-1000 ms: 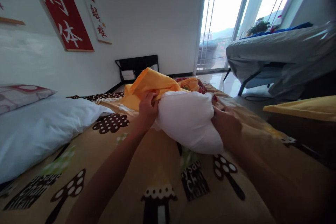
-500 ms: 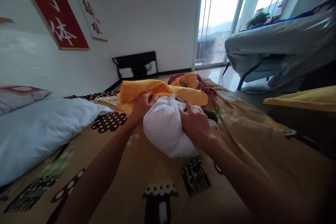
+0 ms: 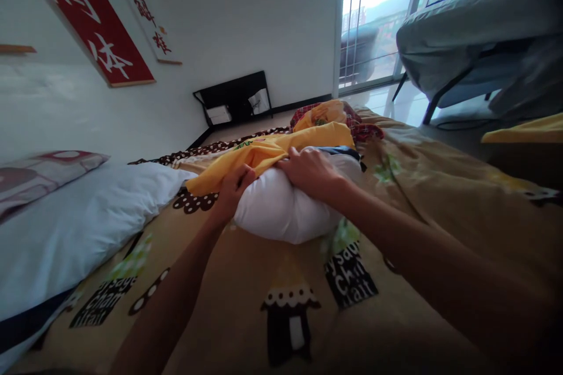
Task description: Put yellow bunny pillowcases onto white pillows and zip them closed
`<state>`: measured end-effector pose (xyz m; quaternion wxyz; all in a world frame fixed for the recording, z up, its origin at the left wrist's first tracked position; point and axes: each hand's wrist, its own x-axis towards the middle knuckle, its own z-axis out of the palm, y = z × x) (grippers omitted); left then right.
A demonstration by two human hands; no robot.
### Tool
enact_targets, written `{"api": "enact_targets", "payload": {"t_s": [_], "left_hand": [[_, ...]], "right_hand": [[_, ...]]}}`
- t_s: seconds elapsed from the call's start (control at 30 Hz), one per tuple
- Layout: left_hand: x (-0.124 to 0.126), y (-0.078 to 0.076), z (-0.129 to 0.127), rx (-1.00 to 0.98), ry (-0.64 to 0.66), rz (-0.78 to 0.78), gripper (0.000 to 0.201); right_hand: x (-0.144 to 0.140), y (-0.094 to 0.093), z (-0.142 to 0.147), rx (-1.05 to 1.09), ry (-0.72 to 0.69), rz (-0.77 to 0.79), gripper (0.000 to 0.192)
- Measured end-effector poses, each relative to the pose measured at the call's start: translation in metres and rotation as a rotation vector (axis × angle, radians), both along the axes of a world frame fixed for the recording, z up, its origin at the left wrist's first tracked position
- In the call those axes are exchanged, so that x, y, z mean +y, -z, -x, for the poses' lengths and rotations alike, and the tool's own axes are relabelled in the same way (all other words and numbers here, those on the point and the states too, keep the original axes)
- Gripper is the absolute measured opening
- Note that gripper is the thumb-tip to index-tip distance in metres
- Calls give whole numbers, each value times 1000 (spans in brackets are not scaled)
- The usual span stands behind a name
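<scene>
A white pillow (image 3: 285, 211) lies on a tan patterned blanket (image 3: 246, 287), its far end inside a yellow pillowcase (image 3: 264, 155). My left hand (image 3: 233, 187) grips the pillowcase's edge at the pillow's left side. My right hand (image 3: 310, 171) lies on top of the pillow, fingers at the edge of the yellow cloth. Both forearms reach in from the bottom of the view.
A pale blue pillow (image 3: 70, 228) and a patterned pillow (image 3: 39, 167) lie at the left by the wall. A red checked cloth (image 3: 352, 123) is bunched beyond the yellow one. A grey covered table (image 3: 475, 23) stands at the right before a glass door.
The pillow has dropped lower onto the blanket and the yellow case now covers more of it. My right hand moved from the pillow's right side to its top.
</scene>
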<state>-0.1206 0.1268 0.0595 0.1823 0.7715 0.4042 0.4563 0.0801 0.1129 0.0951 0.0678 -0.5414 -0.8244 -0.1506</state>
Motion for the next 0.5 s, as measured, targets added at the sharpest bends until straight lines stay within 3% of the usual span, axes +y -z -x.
{"api": "enact_targets", "payload": {"t_s": [0.17, 0.27, 0.33, 0.5], "left_hand": [[-13, -12, 9, -35, 38, 238, 44], [-17, -16, 12, 126, 43, 353, 48], [-15, -11, 12, 231, -74, 308, 42], [5, 18, 7, 331, -371, -12, 15]], "right_hand": [[13, 4, -28, 59, 127, -29, 46], [14, 8, -36, 104, 147, -44, 47], [11, 8, -37, 153, 154, -67, 45], [-10, 9, -38, 260, 106, -224, 52]]}}
